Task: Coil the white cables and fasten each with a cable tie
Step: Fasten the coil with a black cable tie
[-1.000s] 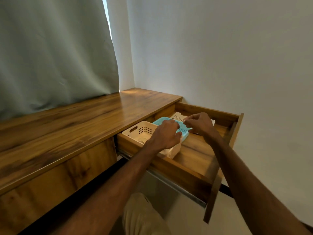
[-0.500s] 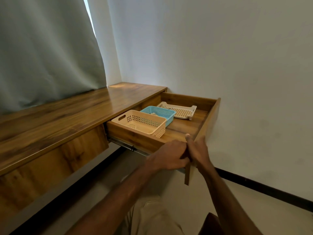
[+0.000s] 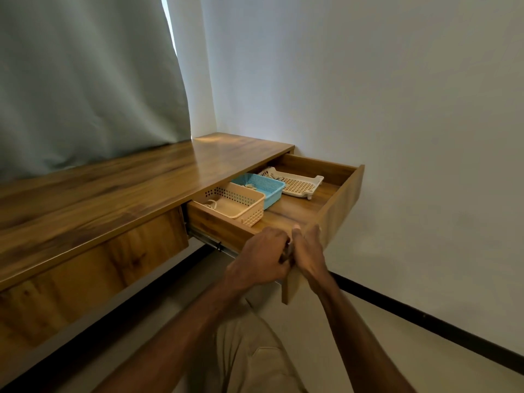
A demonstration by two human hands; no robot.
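Head view. Your left hand [image 3: 259, 258] and right hand [image 3: 310, 252] are side by side, nearly touching, at about 5 o'clock in the picture. Both are clamped on the near end of the drawer front [image 3: 341, 207], with the fingers wrapped over the panel and the right thumb on its top edge. Neither hand holds a cable or a tie.

The drawer [image 3: 295, 215] stands well out from under the desk top [image 3: 113, 188]. From your hands, the beige basket [image 3: 246, 207] sits at 10 to 11 o'clock with a pale cable [image 3: 211, 205] lying in its far-left end. The blue basket [image 3: 266, 191] is at 11 o'clock, touching the beige one, with a small pale item inside that is too small to identify. The white tray [image 3: 300, 184] is at 12 o'clock, and thin cable loops [image 3: 272, 175] lie at its far end. I cannot tell whether any of these cables is coiled or tied. No cable tie can be made out.

My reading is that you are working the drawer, not the cables. One frame does not show whether it is sliding out or in. If coiling remains, your next move is to let go of the panel and reach at 10 o'clock into the beige basket. Lift that cable clear of the perforated wall so it doesn't snag. You will also need to find the ties.
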